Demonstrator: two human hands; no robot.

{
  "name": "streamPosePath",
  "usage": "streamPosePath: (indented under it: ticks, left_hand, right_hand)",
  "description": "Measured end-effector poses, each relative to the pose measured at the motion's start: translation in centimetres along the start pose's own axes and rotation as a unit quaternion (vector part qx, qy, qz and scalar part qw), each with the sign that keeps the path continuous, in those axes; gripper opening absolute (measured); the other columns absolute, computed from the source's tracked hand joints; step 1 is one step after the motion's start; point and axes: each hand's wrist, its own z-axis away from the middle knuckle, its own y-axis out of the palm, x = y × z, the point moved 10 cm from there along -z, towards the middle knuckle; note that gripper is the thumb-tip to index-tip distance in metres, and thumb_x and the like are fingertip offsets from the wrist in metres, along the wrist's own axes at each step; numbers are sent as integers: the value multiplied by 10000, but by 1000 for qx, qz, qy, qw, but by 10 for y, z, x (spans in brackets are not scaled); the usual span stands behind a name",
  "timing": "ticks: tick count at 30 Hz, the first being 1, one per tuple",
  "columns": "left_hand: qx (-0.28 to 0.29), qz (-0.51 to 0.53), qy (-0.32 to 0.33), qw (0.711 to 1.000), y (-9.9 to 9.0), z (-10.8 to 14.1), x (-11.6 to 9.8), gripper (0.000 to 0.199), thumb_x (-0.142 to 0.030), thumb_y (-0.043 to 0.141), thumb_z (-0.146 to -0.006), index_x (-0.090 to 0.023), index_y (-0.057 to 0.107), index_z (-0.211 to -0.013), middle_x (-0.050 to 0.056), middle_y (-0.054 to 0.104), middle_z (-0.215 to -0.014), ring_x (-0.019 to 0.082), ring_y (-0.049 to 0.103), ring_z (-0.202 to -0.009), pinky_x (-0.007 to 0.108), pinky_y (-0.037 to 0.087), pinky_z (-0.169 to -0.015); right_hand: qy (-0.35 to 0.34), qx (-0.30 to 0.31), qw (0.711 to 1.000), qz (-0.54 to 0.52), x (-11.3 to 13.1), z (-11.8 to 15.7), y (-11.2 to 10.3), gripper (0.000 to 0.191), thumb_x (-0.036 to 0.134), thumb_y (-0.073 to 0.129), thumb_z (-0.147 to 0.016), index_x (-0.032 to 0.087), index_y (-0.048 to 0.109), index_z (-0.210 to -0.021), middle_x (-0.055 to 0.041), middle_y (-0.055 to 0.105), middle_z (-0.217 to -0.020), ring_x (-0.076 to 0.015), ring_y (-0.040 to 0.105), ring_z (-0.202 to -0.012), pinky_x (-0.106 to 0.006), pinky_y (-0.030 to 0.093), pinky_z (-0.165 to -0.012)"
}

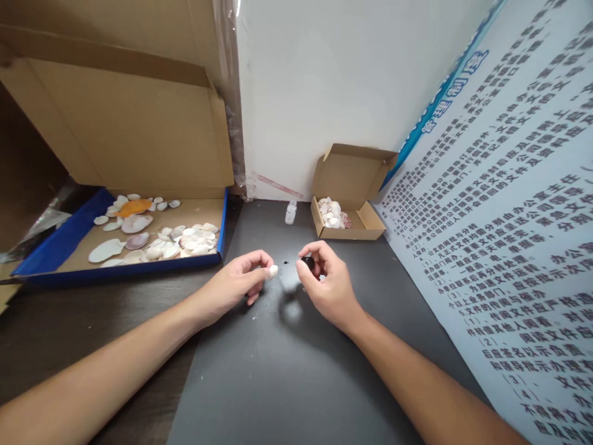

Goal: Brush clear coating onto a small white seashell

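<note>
Between the thumb and fingertips of my left hand is a small white shell. My right hand is curled round a small black object, perhaps a cap, pinched at the fingertips. Both hands are just above the dark grey mat, a short distance apart and not touching. A small clear bottle with a white label stands upright beyond them on the mat. Whether the black object has a brush or tip under it is hidden by the fingers.
At the left lies an open blue-edged cardboard box holding several shells and an orange one. A smaller open cardboard box with several shells sits at the back right. A printed board borders the right side, a white panel the back.
</note>
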Motion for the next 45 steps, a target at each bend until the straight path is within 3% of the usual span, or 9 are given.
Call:
streamPosePath:
  ticks: [4, 16, 27, 31, 36, 40, 45]
  left_hand:
    - [1, 2, 3, 1000, 0, 0, 0, 266, -410, 652, -814, -197, 497, -848, -105, 338, -529, 66, 296, -481, 173, 369, -436]
    - [-9, -13, 7, 1000, -2, 1, 0, 280, -437, 642, -831, -195, 502, -848, -94, 345, -526, 75, 311, -488, 179, 368, -445]
    - [4, 12, -7, 1000, 0, 1, 2, 199, -358, 614, -828, -203, 490, -831, -86, 401, -506, 76, 356, -463, 184, 395, -452]
    - [-5, 42, -13, 999, -1, 0, 3, 111, -277, 558, -814, -199, 481, -802, -79, 420, -534, 68, 358, -446, 183, 386, -442]
    - [-16, 66, -23, 997, -2, 1, 3, 55, -215, 519, -764, -191, 469, -765, -70, 415, -542, 68, 369, -444, 179, 354, -432]
    - [-17, 63, -24, 998, -2, 2, 2, 68, -221, 535, -759, -189, 475, -766, -66, 428, -555, 69, 375, -450, 180, 346, -439]
    - [-16, 64, -25, 998, -1, 2, 2, 109, -254, 573, -766, -193, 484, -777, -60, 451, -567, 73, 376, -453, 186, 346, -438]
  right_hand:
    - [-13, 25, 998, -53, 3, 1, 4, 71, 269, 558, -884, 211, 538, -919, 71, 380, -624, -108, 372, -532, -234, 321, -502]
    - [-13, 11, 1000, -24, 4, 2, 1, 98, 258, 597, -856, 214, 537, -920, 69, 383, -627, -113, 377, -543, -240, 337, -516]
    - [-16, 30, 998, -55, 4, 2, 5, 83, 260, 561, -882, 218, 531, -948, 64, 389, -649, -115, 376, -555, -245, 334, -523]
    - [-10, 8, 1000, -23, 3, 2, 1, 115, 233, 597, -847, 221, 533, -941, 70, 360, -639, -116, 373, -556, -245, 336, -528]
    - [-31, 20, 996, -75, 8, 5, 3, 95, 257, 537, -893, 227, 523, -983, 57, 387, -676, -119, 394, -574, -250, 336, -533]
    - [-18, 14, 999, -32, 5, 4, 3, 124, 243, 593, -855, 228, 527, -960, 69, 361, -642, -116, 379, -550, -248, 333, -522]
    - [-29, 16, 998, -50, 8, 3, 1, 103, 246, 552, -878, 227, 524, -975, 67, 370, -648, -115, 379, -550, -248, 333, -522]
